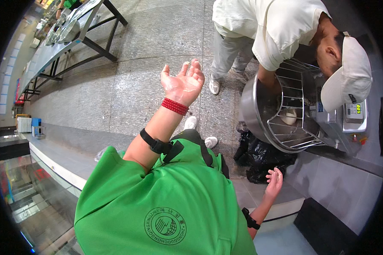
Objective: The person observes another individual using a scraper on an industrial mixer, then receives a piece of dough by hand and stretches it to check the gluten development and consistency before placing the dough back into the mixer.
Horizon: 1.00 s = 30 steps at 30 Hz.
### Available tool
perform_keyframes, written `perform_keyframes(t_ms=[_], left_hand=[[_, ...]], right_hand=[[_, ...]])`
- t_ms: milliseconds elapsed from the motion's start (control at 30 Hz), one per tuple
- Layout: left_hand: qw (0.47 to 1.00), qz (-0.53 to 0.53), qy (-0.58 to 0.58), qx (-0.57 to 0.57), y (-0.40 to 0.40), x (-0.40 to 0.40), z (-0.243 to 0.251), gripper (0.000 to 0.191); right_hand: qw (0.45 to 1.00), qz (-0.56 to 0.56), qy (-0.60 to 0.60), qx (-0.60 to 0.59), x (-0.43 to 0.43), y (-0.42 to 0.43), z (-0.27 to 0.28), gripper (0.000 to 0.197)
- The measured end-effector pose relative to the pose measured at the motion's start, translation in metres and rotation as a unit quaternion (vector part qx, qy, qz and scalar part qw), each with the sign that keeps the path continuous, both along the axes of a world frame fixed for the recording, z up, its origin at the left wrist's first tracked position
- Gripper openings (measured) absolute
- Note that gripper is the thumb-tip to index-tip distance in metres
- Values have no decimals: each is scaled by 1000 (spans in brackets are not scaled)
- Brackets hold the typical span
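My left hand [182,83] is raised over the floor with its palm up and fingers apart. It holds nothing, and pale residue like flour or dough clings to the palm and fingertips. Red bead bracelets [175,106] circle that wrist. My right hand [275,181] hangs lower at the right, empty, with its fingers loosely bent and some pale residue on them. Nearest to it lies a black plastic bag [263,154]. Beyond the bag stands a dough mixer's steel bowl [250,110] under a wire guard [302,110]. A lump of dough [289,116] shows inside.
A co-worker in a white shirt [284,28] and cap bends over the mixer, one arm in its bowl. The mixer's control panel [354,113] has a lit display. Steel bowls [71,31] stand on a metal table [89,16] at upper left. A low ledge [59,167] runs along the left.
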<state>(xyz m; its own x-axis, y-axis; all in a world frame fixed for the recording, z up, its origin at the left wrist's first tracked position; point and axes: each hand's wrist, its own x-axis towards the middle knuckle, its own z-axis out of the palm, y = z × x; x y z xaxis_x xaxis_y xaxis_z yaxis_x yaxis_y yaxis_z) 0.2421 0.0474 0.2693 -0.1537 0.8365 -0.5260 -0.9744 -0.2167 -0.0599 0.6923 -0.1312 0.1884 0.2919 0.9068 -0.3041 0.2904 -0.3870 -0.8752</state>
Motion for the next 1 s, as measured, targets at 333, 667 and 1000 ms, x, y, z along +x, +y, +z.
perform_keyframes(t_ms=[333,667,1000], left_hand=[[991,16,119,-58,7,-27,-26,48],[978,-54,195,-58,17,-11,-24,43],[994,-103,4,-32,26,-16,-32,53]], right_hand=[[998,4,-54,38,-10,-6,5,33],[987,-59,-147,-7,-19,-16,4,29],[982,-49,-178,-31,-25,-18,6,40]])
